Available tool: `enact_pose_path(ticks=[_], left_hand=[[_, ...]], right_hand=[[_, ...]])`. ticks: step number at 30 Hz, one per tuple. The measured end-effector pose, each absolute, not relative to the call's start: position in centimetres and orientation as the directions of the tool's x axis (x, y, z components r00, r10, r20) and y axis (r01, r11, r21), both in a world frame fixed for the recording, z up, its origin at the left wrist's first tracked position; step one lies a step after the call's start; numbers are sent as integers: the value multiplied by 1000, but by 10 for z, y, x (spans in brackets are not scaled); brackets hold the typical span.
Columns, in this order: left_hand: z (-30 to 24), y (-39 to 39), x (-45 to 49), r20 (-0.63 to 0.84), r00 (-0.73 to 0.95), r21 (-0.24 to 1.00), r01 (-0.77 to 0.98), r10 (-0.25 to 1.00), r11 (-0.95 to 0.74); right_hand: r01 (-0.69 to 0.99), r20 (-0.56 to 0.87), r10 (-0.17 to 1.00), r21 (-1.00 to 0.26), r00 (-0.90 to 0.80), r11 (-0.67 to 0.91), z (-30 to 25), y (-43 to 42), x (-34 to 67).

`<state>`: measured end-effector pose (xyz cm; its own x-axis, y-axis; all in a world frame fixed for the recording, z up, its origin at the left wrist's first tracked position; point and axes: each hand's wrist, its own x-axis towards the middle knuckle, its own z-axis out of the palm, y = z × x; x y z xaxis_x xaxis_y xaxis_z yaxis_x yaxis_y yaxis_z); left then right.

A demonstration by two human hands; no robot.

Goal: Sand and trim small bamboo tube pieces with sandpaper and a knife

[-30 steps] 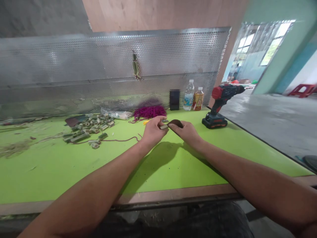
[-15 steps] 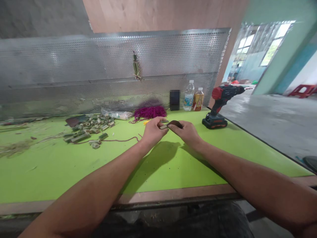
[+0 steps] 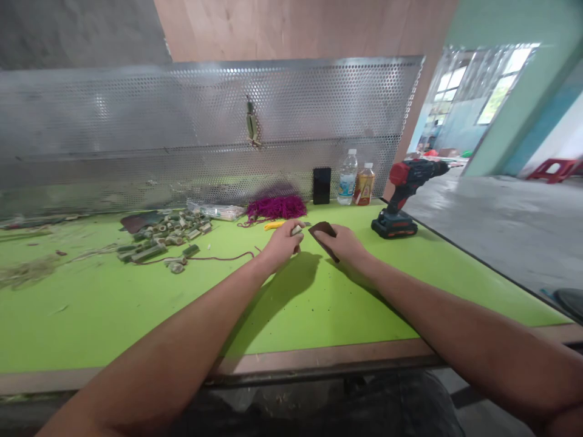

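My left hand (image 3: 282,241) pinches a short bamboo piece (image 3: 297,230) between thumb and fingers. My right hand (image 3: 341,244) holds a folded dark brown sheet of abrasive paper (image 3: 322,229), apart from the bamboo by a small gap. A yellow object (image 3: 274,225) lies just beyond my left hand, partly hidden by it. Left of that hand, a thin red cord (image 3: 218,258) runs across the green workbench (image 3: 91,315) towards a heap of cut bamboo pieces (image 3: 164,235).
A cordless drill (image 3: 401,194) stands right of my hands. Behind are magenta yarn (image 3: 276,207), a black phone (image 3: 321,186) and two bottles (image 3: 347,177). A perforated metal sheet (image 3: 136,109) backs the bench. The bench's right edge drops to a concrete floor (image 3: 501,224).
My hands have moved apart. The abrasive paper no longer touches the bamboo piece, and my left hand has drawn back slightly to the left.
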<state>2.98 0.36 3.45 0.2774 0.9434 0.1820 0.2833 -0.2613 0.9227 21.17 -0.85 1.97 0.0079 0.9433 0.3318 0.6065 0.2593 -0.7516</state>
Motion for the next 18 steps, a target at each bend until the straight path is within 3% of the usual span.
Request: enact_pose_path(ticks=[5,10,18], left_hand=[[34,7,28,41,286,966,234,957,-111],[28,16,25,90,204,987,114,975,-115],[26,8,29,154,305,986,14,940,-167]], right_hand=[[736,274,961,-643,-34,210,14,-3,218],[885,263,963,-435,-54,168,28,20,223],[950,270,962,-289,-40,120,80,126,262]])
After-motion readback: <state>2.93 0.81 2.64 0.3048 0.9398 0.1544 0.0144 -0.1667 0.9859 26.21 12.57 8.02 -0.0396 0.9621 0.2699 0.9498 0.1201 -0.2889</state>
